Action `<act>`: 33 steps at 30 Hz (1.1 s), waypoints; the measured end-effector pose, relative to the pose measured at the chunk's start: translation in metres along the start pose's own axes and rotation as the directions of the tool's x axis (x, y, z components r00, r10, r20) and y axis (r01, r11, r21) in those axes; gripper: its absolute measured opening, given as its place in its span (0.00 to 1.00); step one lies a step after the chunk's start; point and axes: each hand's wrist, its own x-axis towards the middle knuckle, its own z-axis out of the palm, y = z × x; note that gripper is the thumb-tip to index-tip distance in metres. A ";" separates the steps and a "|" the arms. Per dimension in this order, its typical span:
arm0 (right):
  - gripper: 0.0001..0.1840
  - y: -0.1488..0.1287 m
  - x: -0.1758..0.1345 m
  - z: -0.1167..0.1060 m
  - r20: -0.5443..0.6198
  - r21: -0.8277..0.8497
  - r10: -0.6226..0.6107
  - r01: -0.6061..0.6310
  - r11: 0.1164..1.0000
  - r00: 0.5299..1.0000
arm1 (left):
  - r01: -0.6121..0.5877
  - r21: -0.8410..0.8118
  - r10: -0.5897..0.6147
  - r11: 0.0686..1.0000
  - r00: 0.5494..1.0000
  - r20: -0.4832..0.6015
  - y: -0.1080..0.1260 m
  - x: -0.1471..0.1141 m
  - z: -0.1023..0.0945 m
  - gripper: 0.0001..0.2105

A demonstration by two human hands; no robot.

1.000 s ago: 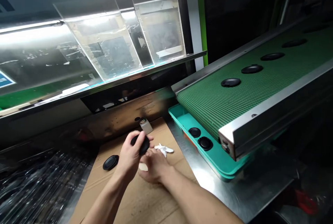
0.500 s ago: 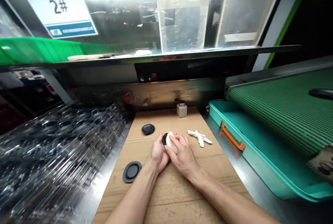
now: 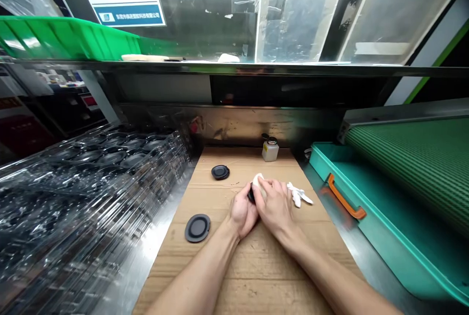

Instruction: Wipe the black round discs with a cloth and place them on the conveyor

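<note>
**Black round plastic-looking piece [image 3: 251, 194] between both hands, above the tan cardboard sheet [image 3: 271, 271]**

Nearest us on the board, to the left, lies a flat dark-grey disc with a raised ring [image 3: 198, 228]. Beyond it, at mid-board, our left hand [image 3: 244, 212] is closed around the black piece, and our right hand [image 3: 275, 203] grips a white rounded pad [image 3: 258, 178] against it. Just right of the right hand lies a crumpled white cloth-like scrap [image 3: 301, 195]. Farther left sits a smaller black round piece [image 3: 220, 172]; at the far edge stands a small whitish square-bodied bottle [image 3: 270, 151].

We judge that the black piece could slip if the left fingers loosen while the pad pushes sideways. A soiled pad could smear the surface, and uneven pressure could mark it. A careless reach over the far edge could knock the bottle.

Compared with half a second ago, our right fingers cover more of the pad, and less of the black piece shows. The disc, the smaller piece and the bottle keep their places on the board, though our view has shifted.
</note>
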 end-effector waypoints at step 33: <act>0.20 0.032 0.011 0.000 0.113 0.015 0.044 -0.046 0.999 0.993 | -0.119 0.046 0.126 0.992 0.974 -0.187 0.020 0.006 -0.008 0.13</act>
